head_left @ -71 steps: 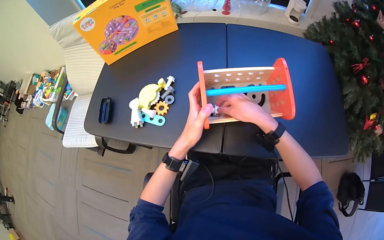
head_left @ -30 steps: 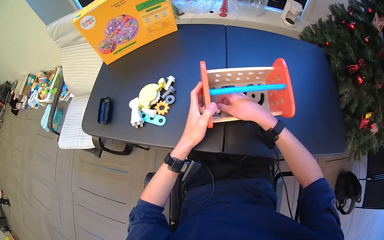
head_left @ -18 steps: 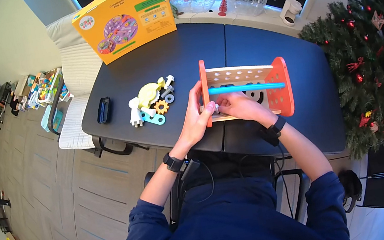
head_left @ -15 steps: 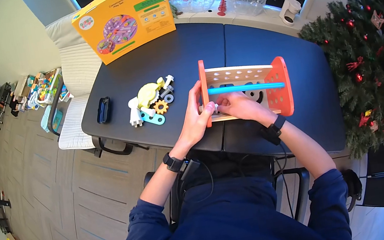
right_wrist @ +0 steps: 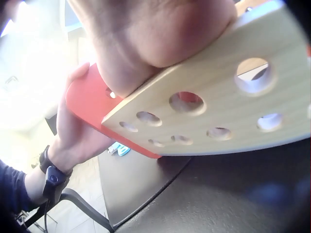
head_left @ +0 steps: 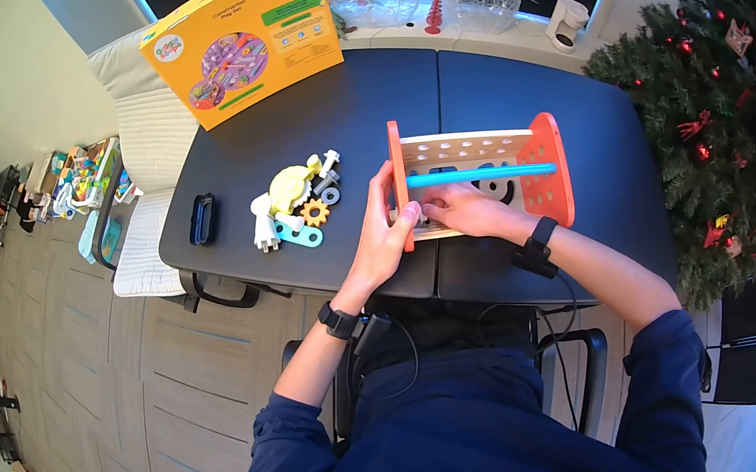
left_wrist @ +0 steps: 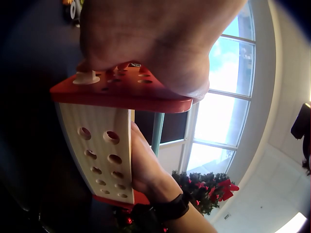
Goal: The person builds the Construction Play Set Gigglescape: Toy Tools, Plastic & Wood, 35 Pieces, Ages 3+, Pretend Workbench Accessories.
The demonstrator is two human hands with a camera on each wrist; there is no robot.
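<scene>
A toy toolbox with perforated wooden sides, red end panels and a blue handle rod stands before the person. My left hand grips its left red panel, palm outside and thumb over the near edge. My right hand reaches under the rod, fingers curled at that panel's inner face. They pinch a small pale piece there, mostly hidden by the fingertips. On the panel's outer face, a pale flanged plug sticks out close to the left hand. A dark curved piece lies inside the toolbox.
Left on the dark table are a yellow toy piece, an orange gear, a turquoise strip and a dark case. A yellow box stands behind; a decorated tree is at right.
The right elbow and forearm have swung outward to the right, while the right fingers stay at the left panel's inner face. The left hand keeps its grip on the panel.
</scene>
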